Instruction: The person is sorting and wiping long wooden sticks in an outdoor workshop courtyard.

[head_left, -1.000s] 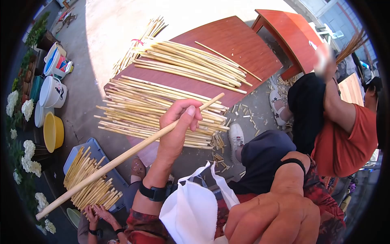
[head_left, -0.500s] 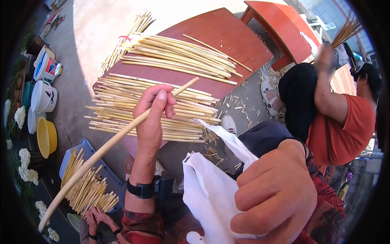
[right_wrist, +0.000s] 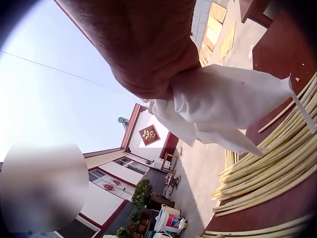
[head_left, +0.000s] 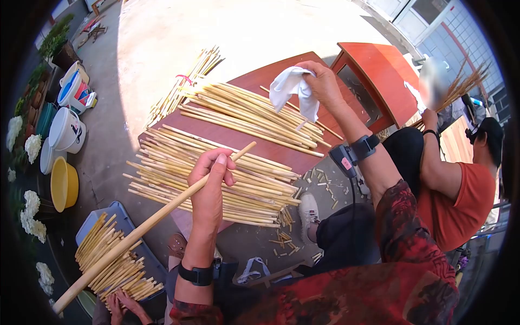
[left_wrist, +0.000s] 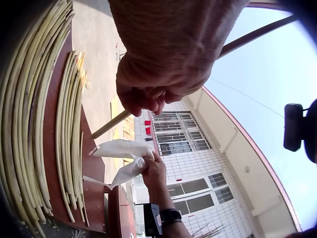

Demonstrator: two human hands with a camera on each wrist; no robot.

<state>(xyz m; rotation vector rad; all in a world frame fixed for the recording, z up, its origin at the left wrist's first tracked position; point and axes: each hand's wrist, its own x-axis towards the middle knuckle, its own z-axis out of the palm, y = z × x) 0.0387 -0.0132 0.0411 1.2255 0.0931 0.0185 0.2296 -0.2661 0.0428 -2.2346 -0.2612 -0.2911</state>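
Note:
My left hand (head_left: 208, 187) grips a long pale stick (head_left: 135, 233) near its upper end, and the stick slants down to the lower left. Held up over the far part of the red-brown table (head_left: 303, 65), my right hand (head_left: 319, 84) pinches a white cloth (head_left: 292, 89) that hangs from the fingers. In the left wrist view the cloth (left_wrist: 124, 153) is beyond the stick's tip. The right wrist view shows the cloth (right_wrist: 218, 99) trailing beside the sticks. Rows of pale sticks (head_left: 216, 184) lie on the table below both hands.
A blue tray (head_left: 116, 210) with short sticks stands lower left, another person's hands (head_left: 120, 303) at it. Buckets (head_left: 67, 130) and a yellow basin (head_left: 65, 184) line the left. A person in an orange shirt (head_left: 460, 189) sits right, near a second table (head_left: 379, 76). Cut pieces litter the ground.
My right hand has moved from low in front of the body up and away over the table, carrying the white cloth. My left hand still grips the stick.

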